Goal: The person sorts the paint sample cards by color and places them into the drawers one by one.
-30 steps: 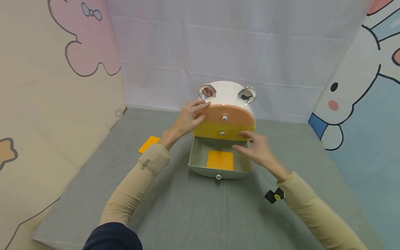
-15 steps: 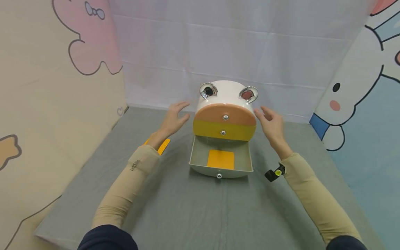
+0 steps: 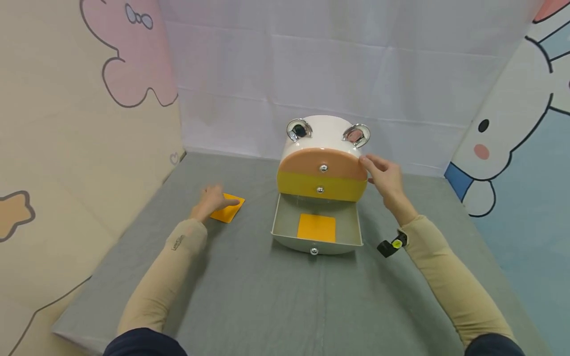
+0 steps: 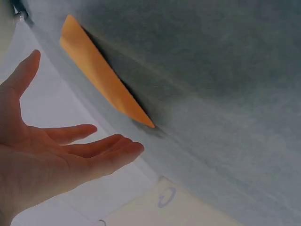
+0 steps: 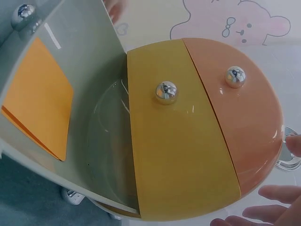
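Observation:
A small chest of drawers [image 3: 327,129] with a white top and chrome ears stands on the table. Its orange top drawer [image 3: 300,162] and yellow middle drawer [image 3: 296,184] are closed. The grey-green bottom drawer [image 3: 349,220] is pulled out, and an orange square card [image 3: 316,228] lies in it. A second orange card [image 4: 96,70] rests on the cloth to the left. Beside that card my left hand [image 3: 212,200] hovers, fingers spread and holding nothing. My right hand [image 3: 386,179] is at the chest's upper right side, fingers loosely extended; I cannot tell whether it touches.
Grey cloth covers the table [image 3: 267,306]. A white curtain [image 3: 222,74] hangs behind it. Cartoon-printed panels [image 3: 58,148] flank both sides. A black strap with a yellow-green spot [image 3: 392,245] is at the right wrist.
My left hand has left the chest's upper left side and come down leftward to the loose card. From over the open drawer, my right hand has moved up to the chest's right side.

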Action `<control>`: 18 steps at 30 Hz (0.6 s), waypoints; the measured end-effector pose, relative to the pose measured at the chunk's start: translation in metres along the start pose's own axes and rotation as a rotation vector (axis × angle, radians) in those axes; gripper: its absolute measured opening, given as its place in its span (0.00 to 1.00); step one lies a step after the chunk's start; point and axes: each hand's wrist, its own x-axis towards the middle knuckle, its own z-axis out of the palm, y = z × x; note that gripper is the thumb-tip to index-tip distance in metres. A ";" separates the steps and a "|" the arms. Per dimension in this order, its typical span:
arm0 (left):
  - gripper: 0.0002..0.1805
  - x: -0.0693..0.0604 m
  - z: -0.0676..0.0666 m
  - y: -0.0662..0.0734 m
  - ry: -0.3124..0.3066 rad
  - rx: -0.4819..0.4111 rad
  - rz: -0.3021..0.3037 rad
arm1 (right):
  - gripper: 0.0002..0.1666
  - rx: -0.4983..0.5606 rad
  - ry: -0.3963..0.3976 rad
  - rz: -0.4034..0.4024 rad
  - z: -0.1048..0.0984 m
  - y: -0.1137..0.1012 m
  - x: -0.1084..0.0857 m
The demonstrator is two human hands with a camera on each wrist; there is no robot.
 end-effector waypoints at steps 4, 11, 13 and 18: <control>0.51 0.000 0.012 -0.007 -0.069 0.029 -0.113 | 0.39 0.026 -0.005 0.016 -0.001 0.000 -0.001; 0.57 0.002 0.018 -0.008 -0.064 0.080 -0.129 | 0.38 0.033 -0.006 0.010 0.000 0.002 -0.001; 0.58 0.002 0.018 -0.006 -0.063 0.089 -0.133 | 0.38 0.025 -0.005 -0.016 0.001 0.003 -0.001; 0.60 -0.001 0.018 -0.002 -0.068 0.090 -0.162 | 0.35 0.020 0.002 -0.097 0.004 0.005 -0.001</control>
